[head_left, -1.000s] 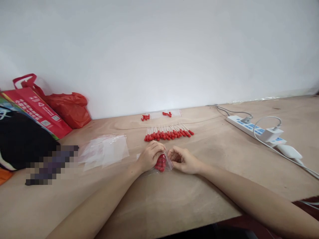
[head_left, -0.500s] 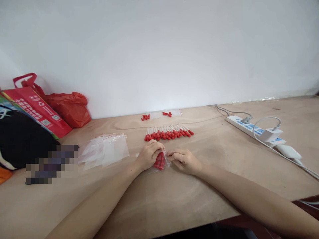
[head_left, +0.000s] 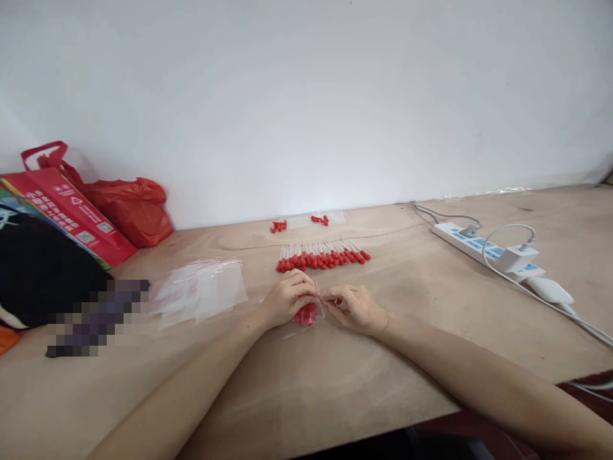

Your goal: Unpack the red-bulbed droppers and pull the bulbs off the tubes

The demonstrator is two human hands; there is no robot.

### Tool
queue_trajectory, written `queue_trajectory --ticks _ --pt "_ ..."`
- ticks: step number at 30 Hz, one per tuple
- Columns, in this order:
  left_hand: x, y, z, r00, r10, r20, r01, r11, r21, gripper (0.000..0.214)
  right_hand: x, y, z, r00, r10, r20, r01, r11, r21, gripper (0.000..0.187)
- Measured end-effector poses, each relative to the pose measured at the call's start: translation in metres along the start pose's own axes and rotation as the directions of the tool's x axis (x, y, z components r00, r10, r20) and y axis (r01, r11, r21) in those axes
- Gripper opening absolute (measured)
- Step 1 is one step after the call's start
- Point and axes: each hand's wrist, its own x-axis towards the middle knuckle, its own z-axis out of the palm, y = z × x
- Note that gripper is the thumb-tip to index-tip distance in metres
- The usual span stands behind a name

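Note:
Near the middle of the table, my left hand is closed on a clear zip-lock bag with a red seal strip. Red-headed pieces show through its plastic, partly covered by my left fingers. My right hand pinches the bag's right edge, its fingertips close to those of the left. Just beyond both hands lies a row of white sticks with red heads, heads toward me. To the left, several flat clear zip-lock bags overlap in a pile.
Small red pieces and another clear bag with red pieces on it lie near the wall. A power strip with plugs and cables is at right. Red bags and a black bag stand at left.
My left fingers have come down over more of the bag, covering part of the red pieces. Both hands meet more closely at its seal edge. The view has shifted slightly.

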Motion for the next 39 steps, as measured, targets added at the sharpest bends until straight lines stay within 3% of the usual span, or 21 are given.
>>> queue_trajectory --ticks 6,10,13,20,27,32,36,39 --pt "-0.003 0.002 0.006 0.992 0.071 -0.109 -0.066 0.997 0.047 0.016 0.004 0.001 -0.003 0.98 -0.2 -0.026 0.196 0.974 -0.112 0.018" --pt "-0.004 0.002 0.007 0.987 0.109 -0.115 -0.1 0.992 0.082 0.016 0.005 0.007 -0.006 0.914 -0.4 -0.06 0.379 0.898 -0.223 0.018" --pt "-0.004 0.003 0.007 0.988 0.115 -0.104 -0.105 0.99 0.098 0.017 0.005 0.013 -0.009 0.872 -0.49 -0.009 0.468 0.837 -0.283 0.022" --pt "-0.002 0.005 0.006 0.979 0.202 -0.034 -0.193 0.965 0.175 0.022 0.005 0.019 -0.013 0.84 -0.515 0.171 0.541 0.769 -0.34 0.027" --pt "-0.001 0.004 0.003 0.963 0.261 0.068 -0.27 0.936 0.224 0.029 0.009 0.02 -0.017 0.813 -0.456 0.361 0.565 0.767 -0.304 0.027" --pt "-0.004 -0.001 -0.001 0.987 0.159 0.018 -0.16 0.976 0.148 0.024 0.009 0.025 -0.028 0.864 -0.329 0.38 0.415 0.894 -0.171 0.02" --pt "-0.006 0.0 0.004 0.998 0.052 0.035 -0.054 0.997 0.06 0.022 0.008 0.02 -0.03 0.896 -0.133 0.424 0.115 0.991 0.069 0.016" --pt "-0.012 0.005 0.002 0.996 -0.081 0.036 0.081 0.997 -0.005 0.018 0.007 0.017 -0.024 0.914 0.024 0.405 -0.122 0.969 0.217 0.02"
